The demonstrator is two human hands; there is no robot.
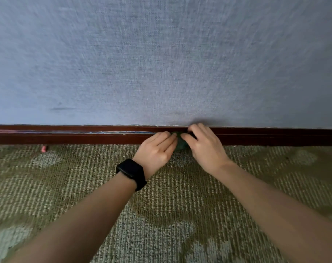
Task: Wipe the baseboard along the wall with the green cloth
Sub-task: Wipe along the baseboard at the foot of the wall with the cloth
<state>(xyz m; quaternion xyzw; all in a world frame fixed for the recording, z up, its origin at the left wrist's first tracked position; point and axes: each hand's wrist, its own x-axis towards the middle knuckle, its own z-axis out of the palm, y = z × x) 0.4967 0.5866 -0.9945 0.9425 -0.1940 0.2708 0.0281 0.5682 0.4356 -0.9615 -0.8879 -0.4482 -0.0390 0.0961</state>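
1. Head view: the green cloth (181, 142) was bunched between the left hand (156, 151) and the right hand (205, 144), both closed on it, against the baseboard (85, 134).
2. The cloth was seen as a small dark-green wad, mostly hidden by fingers.
3. The baseboard was dark reddish-brown, scuffed at left, above patterned carpet (171, 215).

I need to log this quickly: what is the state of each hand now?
Left hand: fingers curled, touching the green cloth at the baseboard.
Right hand: closed on the green cloth.
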